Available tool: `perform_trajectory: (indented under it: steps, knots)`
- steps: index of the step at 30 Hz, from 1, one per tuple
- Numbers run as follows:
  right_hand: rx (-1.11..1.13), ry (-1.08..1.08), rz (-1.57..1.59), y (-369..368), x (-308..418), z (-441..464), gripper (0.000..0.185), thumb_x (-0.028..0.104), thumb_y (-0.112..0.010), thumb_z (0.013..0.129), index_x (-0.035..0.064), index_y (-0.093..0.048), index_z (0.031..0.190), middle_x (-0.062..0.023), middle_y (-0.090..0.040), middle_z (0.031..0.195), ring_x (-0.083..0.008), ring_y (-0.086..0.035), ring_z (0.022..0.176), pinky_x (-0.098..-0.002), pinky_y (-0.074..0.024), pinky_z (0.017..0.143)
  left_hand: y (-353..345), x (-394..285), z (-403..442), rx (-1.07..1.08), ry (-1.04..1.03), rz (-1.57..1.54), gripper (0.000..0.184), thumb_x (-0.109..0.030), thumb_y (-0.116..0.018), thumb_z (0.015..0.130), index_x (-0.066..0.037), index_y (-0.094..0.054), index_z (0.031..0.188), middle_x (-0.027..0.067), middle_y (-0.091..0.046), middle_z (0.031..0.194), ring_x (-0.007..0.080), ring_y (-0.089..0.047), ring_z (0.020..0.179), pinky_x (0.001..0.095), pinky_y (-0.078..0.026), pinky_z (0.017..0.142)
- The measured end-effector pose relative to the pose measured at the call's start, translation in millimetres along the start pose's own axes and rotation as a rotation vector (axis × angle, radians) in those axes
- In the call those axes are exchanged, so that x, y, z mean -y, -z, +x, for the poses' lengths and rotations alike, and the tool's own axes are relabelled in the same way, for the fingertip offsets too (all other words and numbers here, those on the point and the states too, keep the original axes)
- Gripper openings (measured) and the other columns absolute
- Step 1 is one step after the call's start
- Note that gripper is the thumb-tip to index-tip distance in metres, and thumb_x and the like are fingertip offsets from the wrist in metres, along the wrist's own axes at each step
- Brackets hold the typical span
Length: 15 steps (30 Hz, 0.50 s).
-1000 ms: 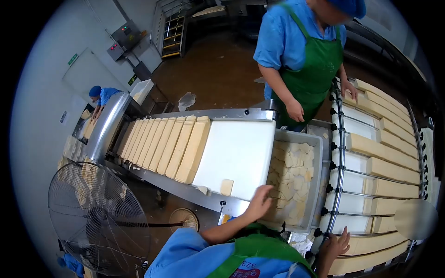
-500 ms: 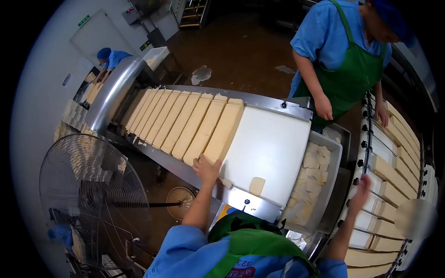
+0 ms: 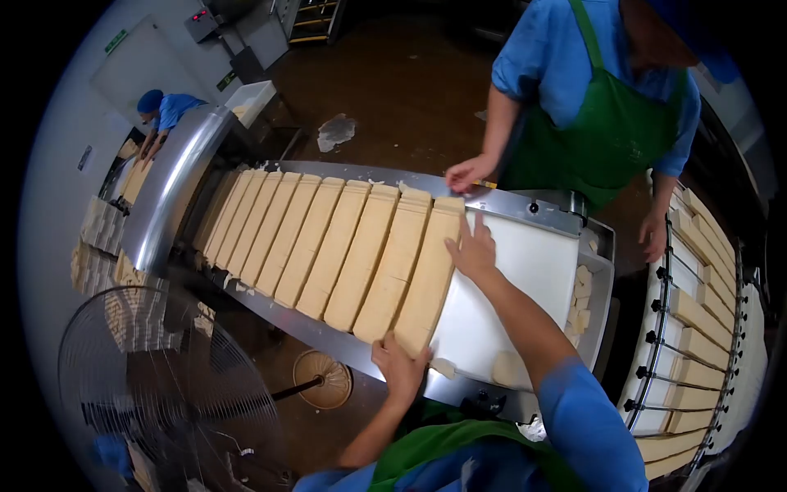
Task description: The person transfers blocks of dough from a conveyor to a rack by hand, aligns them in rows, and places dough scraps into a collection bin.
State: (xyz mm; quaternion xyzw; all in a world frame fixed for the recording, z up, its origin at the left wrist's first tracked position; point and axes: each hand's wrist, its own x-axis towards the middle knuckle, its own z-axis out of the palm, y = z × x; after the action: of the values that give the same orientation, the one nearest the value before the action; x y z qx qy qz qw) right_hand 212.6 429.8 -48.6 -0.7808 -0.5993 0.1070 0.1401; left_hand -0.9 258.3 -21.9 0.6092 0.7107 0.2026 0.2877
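A row of long pale-yellow dough slabs point(image 3: 331, 250) lies side by side across a white conveyor belt point(image 3: 518, 266). My left hand point(image 3: 400, 369) grips the near end of the rightmost slab point(image 3: 434, 283), its thumb and fingers on either side. Toward that slab's far end, my right hand point(image 3: 475, 252) has its fingers spread along the right edge. Two small dough pieces lie near the belt's front edge: a scrap point(image 3: 443, 367) beside my left hand and a rounded flat piece point(image 3: 510, 369) partly behind my right arm.
Across the belt stands a co-worker point(image 3: 594, 107), one hand point(image 3: 471, 174) near the slab's far end. Further right, a rack point(image 3: 656, 328) holds more slabs. A bin point(image 3: 605, 287) of dough scraps sits at the belt's end. A large fan point(image 3: 164, 377) stands at left.
My right hand has swung left from beside the rack to the rightmost slab. The co-worker's hand has reached in over the belt's far edge. My view has shifted slightly.
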Motion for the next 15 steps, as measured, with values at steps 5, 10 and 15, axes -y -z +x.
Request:
perform_trajectory:
  steps: [5, 10, 15]
  knots:
    - [0.115, -0.101, -0.042, 4, 42, 49, 0.068, 0.055, -0.044, 0.089, 0.0177, -0.030, 0.144, -0.0197, -0.020, 0.149, -0.0359, -0.038, 0.126, -0.0458, -0.0349, 0.100, -7, 24, 4, 0.101, -0.095, -0.102, 0.088, -0.026, -0.079, 0.069, 0.008, -0.028, 0.132, 0.0309, -0.031, 0.123, 0.0446, -0.041, 0.108, 0.0440, -0.038, 0.095]
    - [0.177, -0.208, -0.046, 11, 39, 38, 0.061, 0.051, -0.049, 0.086, 0.0107, -0.041, 0.131, -0.0198, -0.035, 0.132, -0.0377, -0.048, 0.111, -0.0466, -0.0434, 0.092, -8, 20, 14, 0.150, -0.166, 0.000, 0.087, -0.024, -0.079, 0.068, 0.011, -0.028, 0.131, 0.0295, -0.037, 0.117, 0.0443, -0.045, 0.103, 0.0440, -0.041, 0.092]
    - [0.146, -0.405, -0.099, 11, -70, 10, 0.080, 0.048, -0.055, 0.080, 0.0138, -0.024, 0.145, -0.0170, -0.022, 0.148, -0.0389, -0.027, 0.133, -0.0525, -0.0369, 0.095, -5, -6, 18, 0.392, -0.278, -0.043, 0.080, -0.018, -0.077, 0.067, 0.005, -0.032, 0.129, 0.0273, -0.037, 0.115, 0.0433, -0.047, 0.102, 0.0437, -0.044, 0.090]
